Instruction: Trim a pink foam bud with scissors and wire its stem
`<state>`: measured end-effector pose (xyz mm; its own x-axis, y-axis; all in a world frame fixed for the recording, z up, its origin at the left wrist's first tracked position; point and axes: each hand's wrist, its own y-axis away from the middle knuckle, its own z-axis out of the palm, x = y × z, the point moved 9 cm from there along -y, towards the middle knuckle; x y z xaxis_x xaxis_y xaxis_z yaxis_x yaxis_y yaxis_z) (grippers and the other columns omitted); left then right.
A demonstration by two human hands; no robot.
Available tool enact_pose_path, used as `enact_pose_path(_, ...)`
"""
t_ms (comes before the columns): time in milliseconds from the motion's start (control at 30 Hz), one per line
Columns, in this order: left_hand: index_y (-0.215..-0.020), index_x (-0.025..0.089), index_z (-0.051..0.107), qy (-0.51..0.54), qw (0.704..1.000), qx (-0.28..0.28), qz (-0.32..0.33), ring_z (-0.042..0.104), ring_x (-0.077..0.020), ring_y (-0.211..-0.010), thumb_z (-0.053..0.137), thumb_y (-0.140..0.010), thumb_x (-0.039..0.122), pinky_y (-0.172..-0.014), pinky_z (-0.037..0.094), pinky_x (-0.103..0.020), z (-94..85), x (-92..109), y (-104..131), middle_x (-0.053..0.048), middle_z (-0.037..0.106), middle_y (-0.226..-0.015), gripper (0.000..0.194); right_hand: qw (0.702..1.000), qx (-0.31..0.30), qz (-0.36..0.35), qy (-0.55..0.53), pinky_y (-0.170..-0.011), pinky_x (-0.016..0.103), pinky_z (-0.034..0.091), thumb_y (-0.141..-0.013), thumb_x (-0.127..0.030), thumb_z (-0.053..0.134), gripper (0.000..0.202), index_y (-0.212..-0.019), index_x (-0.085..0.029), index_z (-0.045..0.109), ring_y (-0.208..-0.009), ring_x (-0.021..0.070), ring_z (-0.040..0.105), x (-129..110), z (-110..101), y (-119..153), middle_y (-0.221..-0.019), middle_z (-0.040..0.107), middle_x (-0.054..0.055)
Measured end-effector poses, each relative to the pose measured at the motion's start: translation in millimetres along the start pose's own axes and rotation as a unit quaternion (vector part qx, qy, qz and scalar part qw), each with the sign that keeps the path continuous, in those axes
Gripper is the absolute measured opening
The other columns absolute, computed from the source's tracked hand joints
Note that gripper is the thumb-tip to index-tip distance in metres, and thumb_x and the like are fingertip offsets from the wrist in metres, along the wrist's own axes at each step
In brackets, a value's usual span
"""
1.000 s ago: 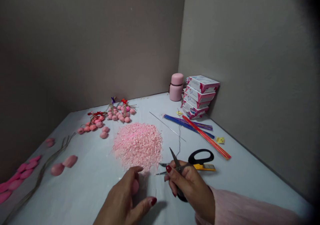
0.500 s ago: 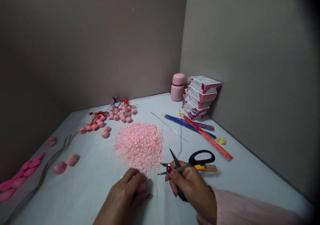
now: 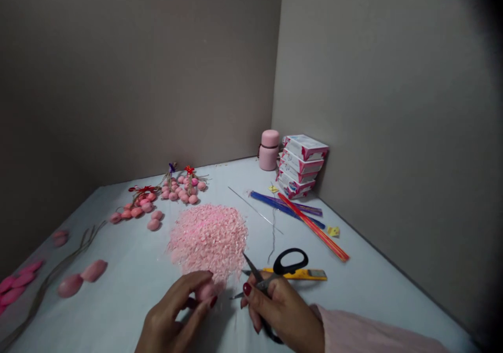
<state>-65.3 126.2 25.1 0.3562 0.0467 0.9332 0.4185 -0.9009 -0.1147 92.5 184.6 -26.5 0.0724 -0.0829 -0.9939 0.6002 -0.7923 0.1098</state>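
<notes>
Between the thumb and fingers of my left hand (image 3: 178, 311) is a small pink ball (image 3: 205, 290), partly covered by the fingers. It is at the near edge of a heap of pink shavings (image 3: 210, 238). My right hand (image 3: 277, 306) holds black-handled scissors (image 3: 291, 261) with their blades apart, tips towards the ball but not touching it. Behind the right hand lies a yellow utility knife (image 3: 302, 274) on the table, its blade end partly hidden.
Pink ball clusters with bows (image 3: 183, 188) lie at the back left. Loose pink ovals (image 3: 70, 285), brown cord (image 3: 55, 277) and bright pink pieces (image 3: 21, 280) are left. Right are a thin rod (image 3: 255, 210), blue strips (image 3: 271, 202), red strips (image 3: 314, 227), stacked boxes (image 3: 302, 159) and a pink flask (image 3: 269, 151).
My left hand has turned, bringing the pink ball into clearer view. The scissors have moved closer to the ball. The whole view has shifted slightly.
</notes>
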Motion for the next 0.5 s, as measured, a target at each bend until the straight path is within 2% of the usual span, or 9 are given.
enact_pose_path(67,-0.086,0.023,0.074,0.143,0.980,-0.017,-0.134,0.069,-0.0186,-0.081,0.074,-0.067,0.036,-0.066,0.051,-0.015,8.7,-21,0,-0.004,0.077,-0.087,0.023,1.000,-0.005,-0.006,0.024,-0.050,0.023,0.033,-0.081,-0.070,0.039,0.056,-0.071,-0.016,0.053,-0.042,0.0086,0.036,-1,0,-1,-0.046,0.046,-0.005)
enact_pose_path(133,-0.093,0.021,0.073,0.273,0.928,-0.029,-0.253,0.070,-0.0168,-0.082,0.075,-0.067,0.036,-0.069,0.052,-0.015,19.4,-35,6,-0.004,0.078,-0.087,0.030,0.999,-0.006,0.011,0.035,-0.043,0.021,0.027,-0.081,-0.073,0.035,0.061,-0.070,-0.016,0.054,-0.039,0.0071,0.031,2,-1,-2,-0.048,0.047,-0.004)
enact_pose_path(200,-0.097,0.019,0.071,0.349,0.883,-0.036,-0.313,0.071,-0.0151,-0.077,0.078,-0.063,0.034,-0.064,0.053,-0.014,25.2,-38,11,-0.005,0.078,-0.087,0.038,0.999,-0.009,0.041,0.028,-0.039,0.020,0.023,-0.077,-0.078,0.032,0.066,-0.072,-0.015,0.054,-0.038,0.0068,0.031,10,-1,-3,-0.049,0.048,-0.003)
enact_pose_path(333,-0.094,0.017,0.072,0.411,0.853,-0.032,-0.320,0.072,-0.0141,-0.071,0.084,-0.056,0.028,-0.058,0.054,-0.014,24.1,-35,12,-0.008,0.078,-0.091,0.041,0.994,-0.051,0.085,0.050,-0.037,0.019,0.026,-0.067,-0.086,0.031,0.075,-0.079,-0.015,0.053,-0.036,0.0086,0.040,27,5,-4,-0.048,0.048,-0.004)
enact_pose_path(400,-0.091,0.015,0.073,0.437,0.846,-0.032,-0.305,0.072,-0.0151,-0.073,0.086,-0.052,0.024,-0.060,0.055,-0.015,23.5,-32,10,-0.009,0.077,-0.093,0.041,0.991,-0.042,0.078,0.096,-0.042,0.019,0.030,-0.069,-0.084,0.034,0.074,-0.071,-0.014,0.057,-0.043,0.0096,0.043,27,-1,-3,-0.048,0.047,-0.003)
enact_pose_path(500,-0.085,0.013,0.075,0.478,0.831,-0.038,-0.281,0.071,-0.0167,-0.076,0.088,-0.047,0.024,-0.066,0.055,-0.016,23.9,-29,7,-0.011,0.077,-0.087,0.041,0.984,-0.021,0.087,0.153,-0.051,0.021,0.038,-0.074,-0.079,0.037,0.070,-0.069,-0.014,0.063,-0.054,0.0131,0.052,23,-12,3,-0.056,0.055,0.001)
